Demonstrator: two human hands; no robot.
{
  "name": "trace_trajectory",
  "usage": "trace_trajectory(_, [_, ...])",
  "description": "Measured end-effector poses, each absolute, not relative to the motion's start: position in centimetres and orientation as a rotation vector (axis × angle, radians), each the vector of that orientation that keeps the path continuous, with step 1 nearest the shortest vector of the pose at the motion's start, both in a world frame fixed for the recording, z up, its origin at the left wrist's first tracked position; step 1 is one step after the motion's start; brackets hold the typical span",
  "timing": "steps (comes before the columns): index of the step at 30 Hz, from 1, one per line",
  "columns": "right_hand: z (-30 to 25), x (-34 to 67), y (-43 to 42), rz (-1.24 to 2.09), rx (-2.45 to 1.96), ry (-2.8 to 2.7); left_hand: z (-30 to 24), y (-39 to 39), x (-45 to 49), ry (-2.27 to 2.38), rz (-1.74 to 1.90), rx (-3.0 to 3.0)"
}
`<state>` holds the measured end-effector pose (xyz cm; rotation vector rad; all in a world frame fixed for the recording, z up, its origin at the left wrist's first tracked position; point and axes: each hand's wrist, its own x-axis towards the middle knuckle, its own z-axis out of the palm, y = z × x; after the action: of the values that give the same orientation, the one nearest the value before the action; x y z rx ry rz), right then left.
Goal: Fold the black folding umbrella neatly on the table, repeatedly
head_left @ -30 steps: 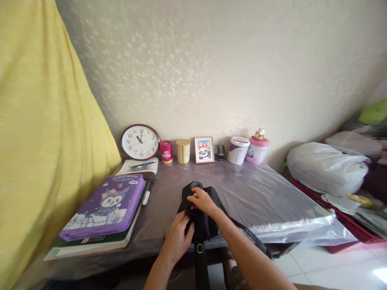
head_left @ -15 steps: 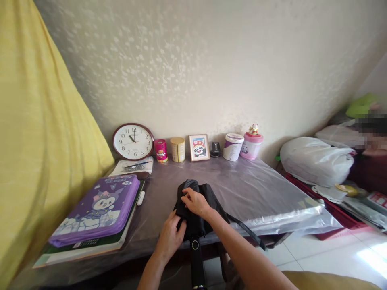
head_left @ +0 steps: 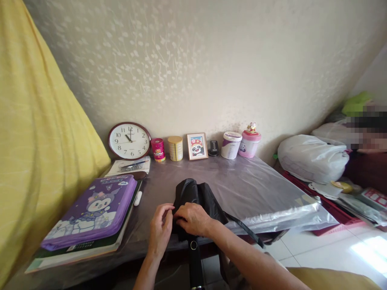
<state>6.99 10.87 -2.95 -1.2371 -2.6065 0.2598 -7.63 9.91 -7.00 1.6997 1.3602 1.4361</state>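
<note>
A black folding umbrella [head_left: 186, 189] lies on the table, its canopy loosely bunched and its black handle [head_left: 195, 262] pointing toward me past the front edge. My right hand [head_left: 193, 219] is over the canopy with its fingers curled into the fabric near the left edge. Beside it, my left hand [head_left: 161, 229] has bent fingers, the tips at that same left edge of the cloth; the thumb is close to them. What lies under the right palm is hidden. A black strap [head_left: 246, 227] trails from the umbrella to the right.
Plastic film covers the table [head_left: 242, 189]. To the left are a purple cartoon case [head_left: 93, 205] on books and a white marker-like item [head_left: 138, 198]. Along the wall stand a clock [head_left: 130, 141], cans, a picture frame [head_left: 197, 146] and tubs. A person sits at far right behind bags [head_left: 313, 157].
My right hand has moved down the canopy toward me, with its fingers at the left edge. My left hand has shifted slightly left and up along that edge. The view has shifted slightly.
</note>
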Motion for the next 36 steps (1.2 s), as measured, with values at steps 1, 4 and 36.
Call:
trace_trajectory(1, [-3.1,6.9,10.5,0.249,-1.201,-2.664,-6.7,9.8,-7.5,1.327,1.429,1.710])
trace_trajectory(4, [-3.1,6.8,9.5,0.305,-1.065,-2.766,-5.8,9.3,-6.8,1.167,1.312,1.752])
trace_trajectory(36, [-4.1,14.8,18.3,0.274,-1.815,-1.962,-7.3,8.8,-5.9,1.154,1.279,2.162])
